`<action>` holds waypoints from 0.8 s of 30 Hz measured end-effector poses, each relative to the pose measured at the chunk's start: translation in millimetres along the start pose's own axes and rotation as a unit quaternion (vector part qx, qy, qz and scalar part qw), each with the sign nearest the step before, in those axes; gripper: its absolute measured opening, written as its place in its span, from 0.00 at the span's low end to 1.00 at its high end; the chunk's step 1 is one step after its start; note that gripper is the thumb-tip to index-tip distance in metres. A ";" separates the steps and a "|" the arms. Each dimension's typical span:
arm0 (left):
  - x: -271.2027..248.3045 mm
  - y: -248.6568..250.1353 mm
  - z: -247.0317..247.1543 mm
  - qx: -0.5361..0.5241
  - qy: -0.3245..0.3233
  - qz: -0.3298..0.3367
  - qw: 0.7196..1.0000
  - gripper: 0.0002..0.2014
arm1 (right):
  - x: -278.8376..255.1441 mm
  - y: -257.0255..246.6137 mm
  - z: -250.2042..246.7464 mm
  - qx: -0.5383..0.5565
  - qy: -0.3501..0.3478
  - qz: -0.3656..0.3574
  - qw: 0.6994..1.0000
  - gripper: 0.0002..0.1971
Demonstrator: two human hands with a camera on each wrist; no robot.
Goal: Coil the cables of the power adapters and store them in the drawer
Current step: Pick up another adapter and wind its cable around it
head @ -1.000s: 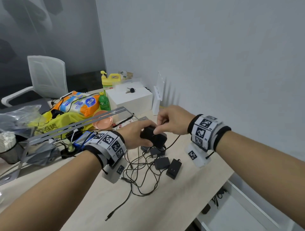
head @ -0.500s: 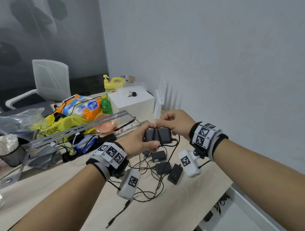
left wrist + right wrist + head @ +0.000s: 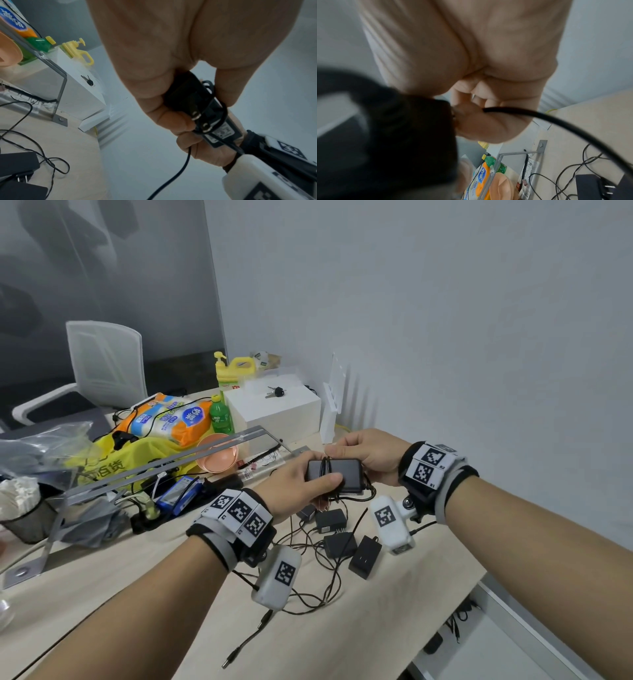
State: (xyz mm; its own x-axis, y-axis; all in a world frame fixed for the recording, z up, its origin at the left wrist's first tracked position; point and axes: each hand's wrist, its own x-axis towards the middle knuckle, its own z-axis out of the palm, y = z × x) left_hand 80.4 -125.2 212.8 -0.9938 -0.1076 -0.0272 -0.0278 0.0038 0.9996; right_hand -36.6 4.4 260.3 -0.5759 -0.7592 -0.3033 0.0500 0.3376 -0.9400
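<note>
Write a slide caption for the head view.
Both hands, left and right, hold a black power adapter wrapped in its cable above the desk.

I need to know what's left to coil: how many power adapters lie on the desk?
4: small one, one, one, one, clustered below the hands; tangled cables may hide more.

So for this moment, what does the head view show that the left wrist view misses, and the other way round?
Only the head view shows the open drawer, the white chair and the loose cable plug lying on the table. Only the left wrist view shows the held power adapter from below: its two plug prongs and its label, with cable turns crossing them. Both show the left hand gripping that adapter, the keys on the white box and the yellow pump jug.
</note>
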 end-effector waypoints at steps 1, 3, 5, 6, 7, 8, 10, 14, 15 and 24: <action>0.7 -0.5 0.0 -0.011 0.002 -0.006 1.000 0.23 | 0.3 1.2 0.0 0.002 0.003 -0.003 1.000 0.19; 0.6 -0.2 -1.1 -0.043 -0.003 -0.008 0.999 0.18 | 1.0 4.9 0.7 0.021 0.006 -0.013 1.000 0.17; -1.6 0.8 -3.3 -0.111 -0.010 -0.010 0.994 0.17 | 3.3 10.4 1.0 0.060 0.006 -0.019 0.998 0.13; -1.9 1.1 -4.9 -0.144 -0.008 -0.010 0.989 0.19 | 4.5 13.6 1.5 0.078 0.010 -0.019 0.997 0.13; -1.5 2.0 -6.4 -0.170 -0.001 -0.010 0.985 0.21 | 5.7 17.0 2.9 0.089 0.018 -0.019 0.996 0.12; -0.2 3.3 -7.8 -0.194 0.011 -0.006 0.981 0.22 | 6.4 20.4 6.1 0.093 0.028 -0.020 0.995 0.09; 3.9 5.5 -9.6 -0.222 0.048 0.005 0.974 0.16 | 5.0 26.9 15.8 0.079 0.065 -0.024 0.995 0.06; 11.8 0.5 -12.8 -0.223 0.153 0.014 0.963 0.13 | 3.3 33.1 39.0 -0.079 0.120 -0.049 0.988 0.12; 13.3 -2.5 -13.8 -0.224 0.172 0.017 0.959 0.15 | 3.7 33.7 43.0 -0.136 0.115 -0.054 0.983 0.14; 7.6 -1.3 -42.3 0.284 0.181 0.104 0.936 0.20 | -2.7 -1.1 38.7 -0.473 0.098 -0.106 0.869 0.16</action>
State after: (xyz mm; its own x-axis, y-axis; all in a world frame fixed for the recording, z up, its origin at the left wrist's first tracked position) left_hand 77.4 -168.1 211.6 -0.8852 -0.3756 0.2745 0.0071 0.5791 0.8152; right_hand -3.6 -15.4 256.1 -0.6231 -0.7819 -0.0183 -0.7144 0.5785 -0.3937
